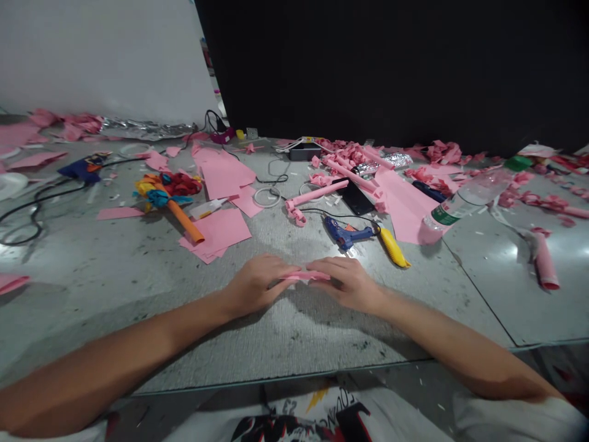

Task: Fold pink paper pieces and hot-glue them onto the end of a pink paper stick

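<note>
One grey table (294, 350) spans my head view; its near edge passes below both hands, and a seam meets it at the right. I record pink sheets (223, 230) beyond the left hand, and a green-labelled bottle (464, 201) right of centre. The left hand (257, 285) and right hand (352, 288) face each other over the table's near middle, fingers bent and pinching opposite ends of one pink paper piece (304, 275). Beyond the right hand I find a blue glue gun (346, 233) just beside a yellow tool (392, 248). The held piece appears narrow, creased and nearly edge-on; its exact folds are blurred. I note bare surface from the hands to the near edge, more to the left; the glue gun and yellow tool limit room beyond the right hand.
</note>
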A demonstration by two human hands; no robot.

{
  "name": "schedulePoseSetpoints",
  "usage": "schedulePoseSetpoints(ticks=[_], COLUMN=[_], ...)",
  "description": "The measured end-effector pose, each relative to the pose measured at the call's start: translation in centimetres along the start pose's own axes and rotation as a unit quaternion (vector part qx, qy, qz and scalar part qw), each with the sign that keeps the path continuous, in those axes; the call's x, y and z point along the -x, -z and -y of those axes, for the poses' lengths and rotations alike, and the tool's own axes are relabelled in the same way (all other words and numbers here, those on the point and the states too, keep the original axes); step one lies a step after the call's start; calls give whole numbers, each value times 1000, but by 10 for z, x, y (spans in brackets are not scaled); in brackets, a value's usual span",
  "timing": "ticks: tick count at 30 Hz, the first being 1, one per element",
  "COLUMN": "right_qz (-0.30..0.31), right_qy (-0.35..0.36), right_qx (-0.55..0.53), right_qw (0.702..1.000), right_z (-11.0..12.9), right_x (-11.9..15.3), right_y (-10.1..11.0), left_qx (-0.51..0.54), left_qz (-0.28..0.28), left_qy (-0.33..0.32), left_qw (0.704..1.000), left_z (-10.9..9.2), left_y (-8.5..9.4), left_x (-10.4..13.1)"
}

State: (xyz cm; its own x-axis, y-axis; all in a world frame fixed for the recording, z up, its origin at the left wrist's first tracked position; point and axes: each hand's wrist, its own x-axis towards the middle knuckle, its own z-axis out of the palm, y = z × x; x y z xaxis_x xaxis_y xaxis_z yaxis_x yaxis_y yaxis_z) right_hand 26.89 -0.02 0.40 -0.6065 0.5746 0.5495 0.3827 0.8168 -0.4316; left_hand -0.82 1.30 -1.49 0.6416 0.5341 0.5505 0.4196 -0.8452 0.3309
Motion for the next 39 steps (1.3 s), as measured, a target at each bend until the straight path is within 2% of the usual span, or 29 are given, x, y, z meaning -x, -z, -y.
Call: schedulePoseSetpoints(ticks=[6, 17, 23, 25, 28, 31, 35, 39], right_qz=[35, 24, 32, 48, 79, 110, 104, 80], right_qy=[-21, 21, 27, 17, 10, 31, 58, 54], right_qx=[40, 47, 62, 66, 72, 97, 110, 110], right_qw=[998, 998, 997, 997, 994, 989, 987, 989], right_z=[0, -2, 0, 3, 7, 8, 3, 3], right_x=[2, 5, 4, 2, 0, -1, 3, 2], right_y=[-7, -9, -8, -8, -8, -8, -8, -7], left_qx=[-23, 26, 64, 37, -26, -72, -70, -87], left_qz=[36, 16, 6, 13, 20, 13, 13, 27], left_qy=[0, -9, 38, 12, -60, -108, -87, -85], left_qw=[999, 1000, 997, 999, 998, 991, 994, 992], left_z=[-2, -5, -13, -14, -16, -19, -19, -17], left_y=[1, 0, -1, -1, -1, -1, 0, 0], left_x=[0, -1, -7, -7, -7, -7, -8, -8])
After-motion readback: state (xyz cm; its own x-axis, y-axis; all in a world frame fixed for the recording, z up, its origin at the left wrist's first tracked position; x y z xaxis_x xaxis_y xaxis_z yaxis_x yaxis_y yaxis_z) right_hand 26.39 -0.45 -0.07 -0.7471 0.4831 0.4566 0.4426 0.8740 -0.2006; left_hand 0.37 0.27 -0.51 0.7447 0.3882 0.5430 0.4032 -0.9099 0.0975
